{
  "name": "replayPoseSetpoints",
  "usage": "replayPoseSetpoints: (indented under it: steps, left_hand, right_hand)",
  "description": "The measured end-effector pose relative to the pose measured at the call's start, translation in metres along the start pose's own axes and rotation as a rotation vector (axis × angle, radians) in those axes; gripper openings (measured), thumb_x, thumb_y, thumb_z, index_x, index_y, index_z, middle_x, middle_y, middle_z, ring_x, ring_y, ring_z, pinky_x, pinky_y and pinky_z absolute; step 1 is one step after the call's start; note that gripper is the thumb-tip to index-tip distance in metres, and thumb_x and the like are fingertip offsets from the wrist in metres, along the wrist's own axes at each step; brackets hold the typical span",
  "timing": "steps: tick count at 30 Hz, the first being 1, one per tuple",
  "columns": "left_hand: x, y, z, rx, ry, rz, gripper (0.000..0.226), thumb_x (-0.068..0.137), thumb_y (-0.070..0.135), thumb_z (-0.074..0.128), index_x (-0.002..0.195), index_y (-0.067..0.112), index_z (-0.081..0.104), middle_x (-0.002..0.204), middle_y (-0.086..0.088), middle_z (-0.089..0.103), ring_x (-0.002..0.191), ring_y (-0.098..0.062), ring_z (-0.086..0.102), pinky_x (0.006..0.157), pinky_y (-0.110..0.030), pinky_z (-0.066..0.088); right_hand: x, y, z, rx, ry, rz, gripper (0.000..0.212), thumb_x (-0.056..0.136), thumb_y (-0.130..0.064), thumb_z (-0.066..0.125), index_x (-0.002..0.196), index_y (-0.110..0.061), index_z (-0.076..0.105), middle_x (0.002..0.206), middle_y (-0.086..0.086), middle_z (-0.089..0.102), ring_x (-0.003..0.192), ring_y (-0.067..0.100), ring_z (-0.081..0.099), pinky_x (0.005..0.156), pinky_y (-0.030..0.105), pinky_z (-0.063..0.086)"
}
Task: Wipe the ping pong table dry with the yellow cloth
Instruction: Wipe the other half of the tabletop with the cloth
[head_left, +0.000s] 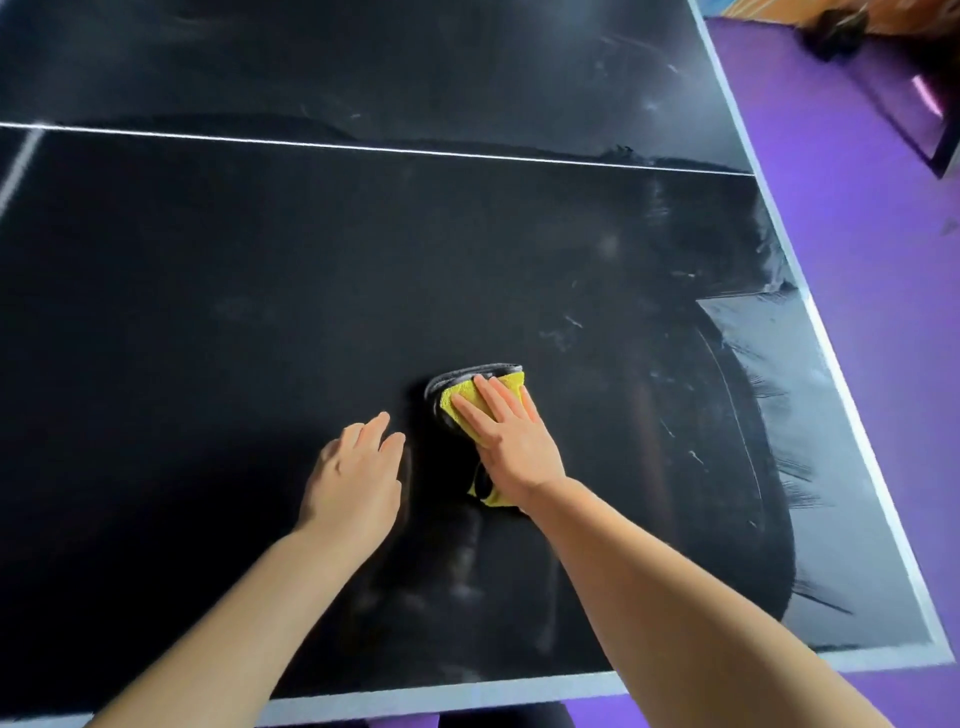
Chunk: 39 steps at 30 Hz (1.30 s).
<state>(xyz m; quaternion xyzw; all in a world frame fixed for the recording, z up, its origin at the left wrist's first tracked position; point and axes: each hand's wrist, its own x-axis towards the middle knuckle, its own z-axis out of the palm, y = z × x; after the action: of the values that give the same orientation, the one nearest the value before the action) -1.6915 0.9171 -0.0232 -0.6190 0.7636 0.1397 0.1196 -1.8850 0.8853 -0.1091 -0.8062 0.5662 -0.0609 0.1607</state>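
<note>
Yellow cloth (498, 387) under flat right hand (511, 439), black table (208, 286)

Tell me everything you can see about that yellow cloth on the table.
The yellow cloth looks like soft, plush microfibre, with a dark grey side showing along its far edge. It is bunched into a small pad and lies on the black ping pong table. The right hand presses on it with straight fingers, covering most of it; yellow shows past the fingertips and by the wrist. The left hand is beside it, not touching.
</note>
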Motion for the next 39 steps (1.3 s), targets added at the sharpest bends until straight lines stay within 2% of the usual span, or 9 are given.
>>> replayPoseSetpoints:
  steps: [4,6,8,10,13,17,20,28,39]
  left_hand:
    - [0.054,0.036,-0.013,0.005,0.007,-0.027,0.051,0.097,0.027,0.044,0.145,0.021,0.028,0.157,0.0,0.013,0.14,-0.018,0.019,0.109,-0.031,0.024]
    - [0.082,0.055,-0.016,0.015,0.046,-0.035,0.053,0.09,0.028,0.057,0.139,0.017,0.041,0.152,-0.005,0.028,0.134,-0.021,0.033,0.105,-0.034,0.032]
    - [0.111,0.071,-0.015,-0.01,0.107,-0.003,0.057,0.06,0.024,0.085,0.112,0.011,0.066,0.128,-0.011,0.058,0.109,-0.027,0.059,0.085,-0.037,0.051]
    - [0.134,0.085,-0.011,-0.011,0.125,0.017,0.059,0.039,0.018,0.091,0.094,0.01,0.072,0.11,-0.012,0.067,0.089,-0.028,0.066,0.071,-0.038,0.055]
    - [0.16,0.106,-0.011,-0.038,0.175,0.038,0.057,0.039,0.017,0.091,0.093,0.009,0.072,0.109,-0.012,0.067,0.088,-0.028,0.066,0.071,-0.038,0.055]
    - [0.178,0.12,-0.01,-0.045,0.206,0.039,0.057,0.043,0.017,0.09,0.096,0.008,0.071,0.112,-0.013,0.066,0.09,-0.029,0.065,0.072,-0.039,0.055]
    - [0.175,0.125,-0.008,-0.043,0.22,0.028,0.055,0.044,0.018,0.089,0.095,0.009,0.071,0.111,-0.012,0.066,0.09,-0.028,0.065,0.072,-0.038,0.054]
    - [0.133,0.127,-0.001,-0.046,0.226,0.035,0.056,0.04,0.016,0.091,0.092,0.009,0.072,0.109,-0.012,0.067,0.088,-0.028,0.065,0.071,-0.038,0.055]
    - [0.048,0.144,0.014,-0.085,0.304,0.157,0.052,0.042,0.015,0.091,0.089,0.009,0.07,0.11,-0.014,0.067,0.09,-0.029,0.065,0.071,-0.038,0.055]
  right_hand:
    - [0.051,0.064,-0.022,0.031,0.033,0.052,0.059,0.095,-0.009,0.051,0.15,-0.025,0.038,0.159,0.009,0.028,0.149,0.028,0.019,0.122,0.036,0.004]
    - [0.082,0.099,-0.033,0.059,0.05,0.09,0.059,0.096,-0.011,0.052,0.15,-0.028,0.038,0.161,0.006,0.026,0.15,0.026,0.015,0.123,0.037,0.008]
    - [0.114,0.131,-0.045,0.079,0.054,0.151,0.059,0.097,-0.014,0.05,0.151,-0.03,0.035,0.162,0.004,0.021,0.151,0.023,0.01,0.123,0.036,0.009]
    - [0.142,0.159,-0.057,0.075,0.07,0.217,0.059,0.097,-0.018,0.05,0.152,-0.03,0.032,0.163,0.004,0.017,0.151,0.023,0.007,0.121,0.035,0.005]
    - [0.177,0.197,-0.074,0.052,0.075,0.341,0.062,0.098,-0.032,0.049,0.154,-0.028,0.023,0.164,0.006,0.012,0.151,0.024,0.004,0.121,0.038,0.0]
    - [0.206,0.223,-0.085,0.002,0.002,0.461,0.078,0.096,-0.058,0.044,0.158,-0.027,0.007,0.165,0.007,-0.001,0.152,0.024,-0.007,0.122,0.043,-0.006]
    - [0.208,0.223,-0.083,-0.001,-0.024,0.476,0.08,0.096,-0.059,0.042,0.158,-0.028,0.002,0.165,0.007,-0.006,0.151,0.025,-0.011,0.122,0.044,-0.007]
    - [0.131,0.184,-0.067,-0.005,-0.022,0.657,0.08,0.099,-0.053,0.04,0.158,-0.017,-0.001,0.164,0.013,-0.011,0.15,0.029,-0.016,0.121,0.048,-0.008]
    - [-0.06,0.122,-0.043,-0.04,-0.06,0.593,0.076,0.101,-0.052,0.034,0.157,-0.02,-0.007,0.164,0.011,-0.013,0.149,0.027,-0.019,0.121,0.045,-0.011]
